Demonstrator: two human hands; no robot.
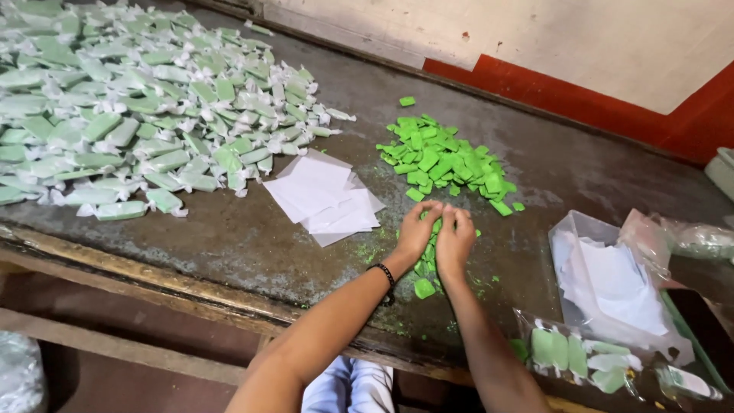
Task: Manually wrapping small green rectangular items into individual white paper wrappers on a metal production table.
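My left hand [417, 231] and my right hand [456, 239] are pressed close together over a small cluster of bright green candy blocks [425, 269] on the dark worn table [229, 245]. Fingers of both hands curl down onto the blocks; what exactly is pinched between them is hidden. Just beyond my hands lies a bigger heap of unwrapped green blocks [445, 162]. A loose stack of white wrapping papers [325, 197] lies to the left of my hands. My left wrist wears a dark band.
A large spread of wrapped pale green candies [130, 107] covers the table's far left. At right stand a clear container with white papers [608, 279] and a plastic bag of wrapped candies [581, 356]. A white and red wall runs behind the table.
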